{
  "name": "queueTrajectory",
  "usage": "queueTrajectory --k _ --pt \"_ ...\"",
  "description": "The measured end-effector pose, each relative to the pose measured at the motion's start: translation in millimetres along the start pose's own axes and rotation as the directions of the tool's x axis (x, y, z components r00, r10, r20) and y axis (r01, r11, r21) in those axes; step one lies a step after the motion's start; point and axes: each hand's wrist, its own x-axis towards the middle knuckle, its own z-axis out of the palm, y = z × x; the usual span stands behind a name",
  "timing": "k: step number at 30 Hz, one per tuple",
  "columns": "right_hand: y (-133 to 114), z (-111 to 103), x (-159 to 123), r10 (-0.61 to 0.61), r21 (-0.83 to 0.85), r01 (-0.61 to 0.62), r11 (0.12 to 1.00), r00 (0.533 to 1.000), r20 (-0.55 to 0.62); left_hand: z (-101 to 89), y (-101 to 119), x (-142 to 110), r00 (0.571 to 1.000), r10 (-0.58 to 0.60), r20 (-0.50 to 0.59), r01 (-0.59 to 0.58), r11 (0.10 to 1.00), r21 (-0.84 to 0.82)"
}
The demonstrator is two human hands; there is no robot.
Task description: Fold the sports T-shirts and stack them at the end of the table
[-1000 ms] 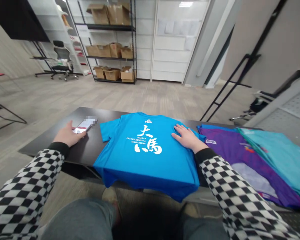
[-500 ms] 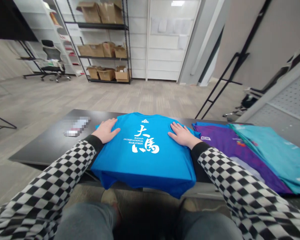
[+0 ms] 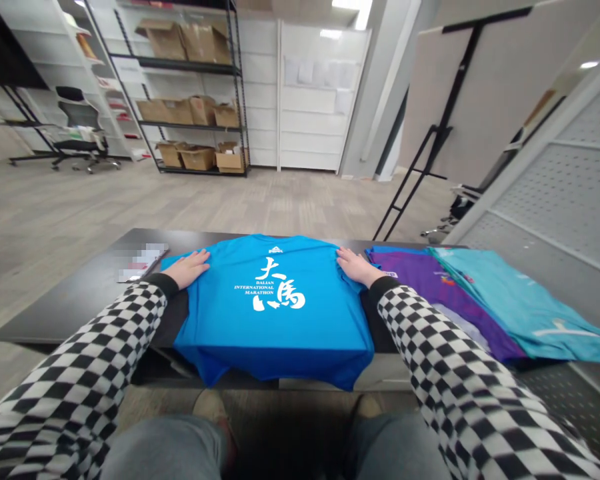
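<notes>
A blue T-shirt (image 3: 220, 320) with white lettering lies spread on a black table (image 3: 75, 293), its collar at the far side and its hem hanging over the near edge. My left hand (image 3: 186, 269) rests flat on the sleeve at the left, fingers stretched out. At the opposite shoulder, my right hand (image 3: 356, 266) lies on the shirt's edge with its fingers extended; the sleeve beneath it looks bunched and partly hidden.
Right of the shirt lie a purple garment (image 3: 415, 270) and a teal garment (image 3: 510, 287). A blurred-out flat object (image 3: 143, 262) is on the table's left part. Beyond the floor stands a shelf rack (image 3: 190, 127) with cardboard boxes. A board on a black stand (image 3: 430, 153) rises behind the table.
My left hand has moved outward to the left, and the left sleeve now lies stretched out flat. My right hand has shifted toward the shirt's right edge. The view has turned slightly right.
</notes>
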Motion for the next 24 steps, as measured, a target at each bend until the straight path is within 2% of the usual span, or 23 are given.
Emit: queueTrajectory --k 3,9,13,15,18,21,24 --pt "2.2 1.1 -1.0 -0.054 -0.051 0.052 0.997 0.998 -0.031 -7.1 2.8 3.3 0.999 0.01 0.031 -0.011 0.999 0.051" --pt "2.6 0.4 -3.2 -0.093 -0.119 0.087 0.989 0.995 -0.044 -7.7 5.1 7.2 1.0 -0.02 0.014 0.018 0.991 0.136" --pt "-0.6 -8.1 2.4 -0.073 -0.137 0.076 0.988 0.997 0.021 -22.4 19.7 17.9 0.997 -0.044 0.068 0.033 0.987 0.16" --pt "-9.0 -13.4 7.6 -0.065 -0.144 0.069 0.987 0.997 0.033 -29.9 42.3 26.8 0.999 -0.003 0.046 -0.005 0.987 0.16" --pt "-36.2 -17.3 15.3 -0.114 -0.108 0.104 0.989 0.99 -0.087 -28.7 93.5 41.3 0.989 0.126 -0.074 -0.117 0.987 0.112" --pt "-74.8 -12.6 21.0 -0.174 -0.063 0.166 0.984 0.973 -0.151 -13.2 145.2 54.7 0.984 0.172 -0.039 -0.169 0.983 0.073" --pt "-105.7 -2.8 28.0 -0.182 -0.065 0.177 0.982 0.979 -0.096 3.8 175.4 67.6 0.988 0.153 -0.002 -0.153 0.987 0.045"
